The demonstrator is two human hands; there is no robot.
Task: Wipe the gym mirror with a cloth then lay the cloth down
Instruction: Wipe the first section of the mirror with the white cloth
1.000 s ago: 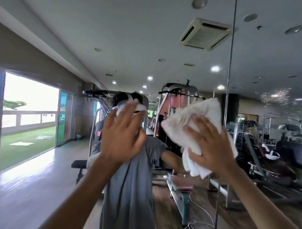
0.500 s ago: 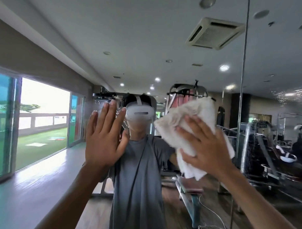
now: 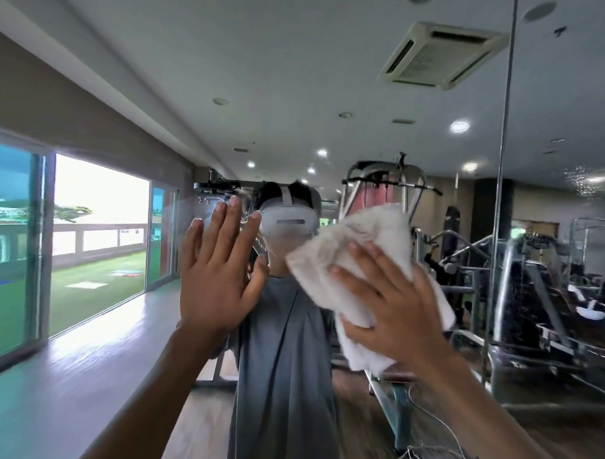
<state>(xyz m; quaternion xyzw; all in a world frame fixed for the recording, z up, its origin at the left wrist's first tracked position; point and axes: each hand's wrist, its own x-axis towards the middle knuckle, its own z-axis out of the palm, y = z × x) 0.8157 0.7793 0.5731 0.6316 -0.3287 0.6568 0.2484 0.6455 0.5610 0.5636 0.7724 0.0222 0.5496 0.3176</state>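
The gym mirror (image 3: 289, 75) fills the view and reflects me in a grey shirt and a white headset. My right hand (image 3: 389, 305) presses a crumpled white cloth (image 3: 373, 233) flat against the glass with spread, straight fingers, just right of my reflection. The cloth's lower end hangs below my palm. My left hand (image 3: 217, 277) lies flat on the mirror with its fingers up, left of the reflected headset, and holds nothing.
A vertical mirror seam (image 3: 507, 153) runs down the right side. Reflected in the glass are a weight machine (image 3: 385, 188), a bench (image 3: 396, 391) with a loose cord, more gym equipment (image 3: 522, 290) at right, and large windows (image 3: 99, 236) at left.
My left hand has slid left along the glass, off the reflected headset. The cloth and my right hand have shifted left, farther from the mirror seam.
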